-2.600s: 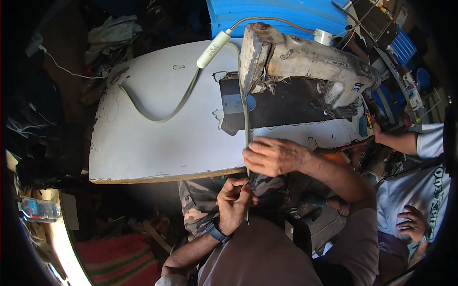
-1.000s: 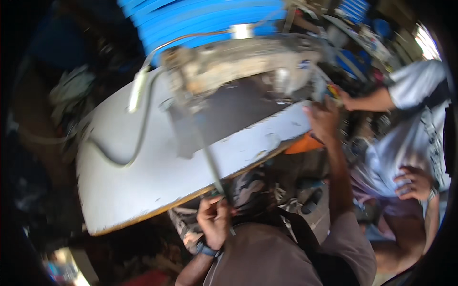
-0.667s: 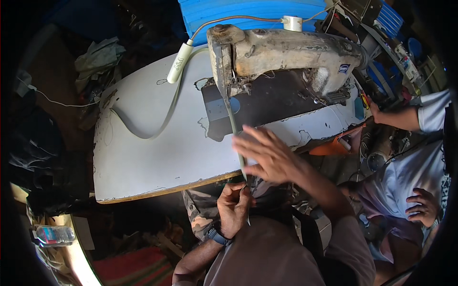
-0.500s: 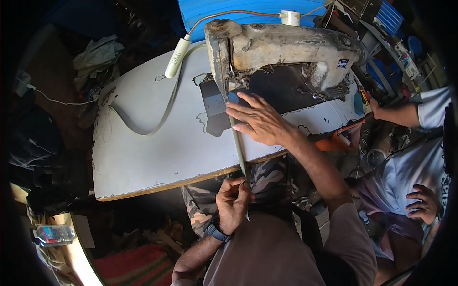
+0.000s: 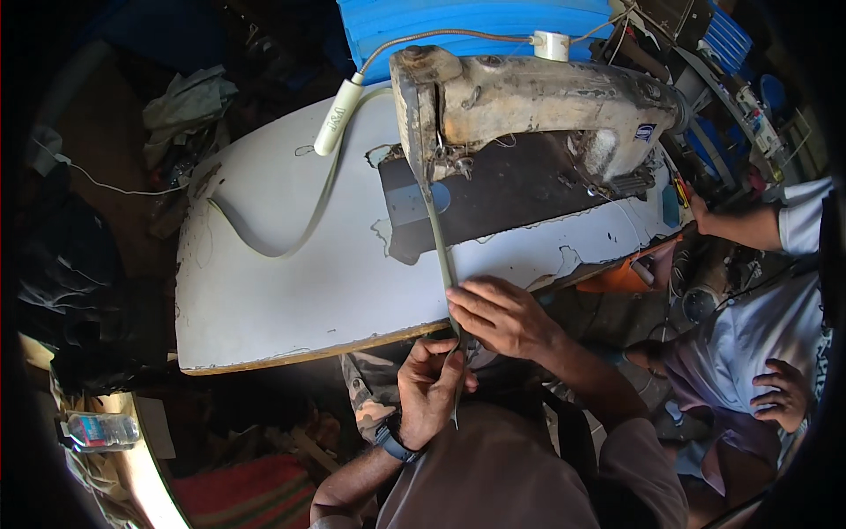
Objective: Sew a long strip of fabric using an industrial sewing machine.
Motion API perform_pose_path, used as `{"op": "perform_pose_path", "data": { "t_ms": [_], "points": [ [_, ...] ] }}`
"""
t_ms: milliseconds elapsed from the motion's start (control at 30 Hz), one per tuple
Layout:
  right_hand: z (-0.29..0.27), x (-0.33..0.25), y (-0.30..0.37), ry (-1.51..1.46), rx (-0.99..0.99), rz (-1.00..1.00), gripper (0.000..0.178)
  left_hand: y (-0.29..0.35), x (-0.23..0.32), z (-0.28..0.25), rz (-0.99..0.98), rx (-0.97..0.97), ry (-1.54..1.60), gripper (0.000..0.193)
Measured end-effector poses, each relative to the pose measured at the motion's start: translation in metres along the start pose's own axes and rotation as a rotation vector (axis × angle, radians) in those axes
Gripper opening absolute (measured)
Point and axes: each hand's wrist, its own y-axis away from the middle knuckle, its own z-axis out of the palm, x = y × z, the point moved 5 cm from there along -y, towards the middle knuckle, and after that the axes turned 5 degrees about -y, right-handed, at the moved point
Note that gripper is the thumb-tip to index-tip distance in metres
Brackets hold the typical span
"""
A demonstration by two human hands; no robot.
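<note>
A long, narrow grey-green strap (image 5: pixel 440 244) runs from under the needle end of an old, worn sewing machine (image 5: pixel 529 101) toward me over the table's front edge. My left hand (image 5: pixel 427 383), with a dark watch on its wrist, pinches the strap just off that edge, and a short tail hangs below the fingers. Right beside it, a little farther off, my right hand (image 5: pixel 504 319) has its fingers closed on the strap at the edge. Behind the machine head the strap comes out again and curves in a loop across the white tabletop (image 5: pixel 264 309).
A white lamp (image 5: pixel 338 116) on a bent metal neck hangs left of the machine head. Blue plastic (image 5: pixel 476 26) stands behind. Another person's hand (image 5: pixel 780 394) and arm are at the right. A plastic bottle (image 5: pixel 103 431) lies at the lower left.
My right hand has come back from beside the needle to the table's front edge and closed on the strap. My left hand stays on the strap, slightly lower.
</note>
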Motion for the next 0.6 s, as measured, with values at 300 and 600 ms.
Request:
{"op": "perform_pose_path", "data": {
  "t_ms": [300,600],
  "points": [
    [-0.004,-0.001,0.000,-0.073,0.058,0.099,0.030,-0.101,0.105,-0.016,0.637,-0.198,-1.349,0.030],
    [-0.005,-0.002,-0.003,-0.128,0.124,0.136,0.030,-0.140,0.082,-0.023,0.763,-0.409,-1.656,0.058]
  ]
}}
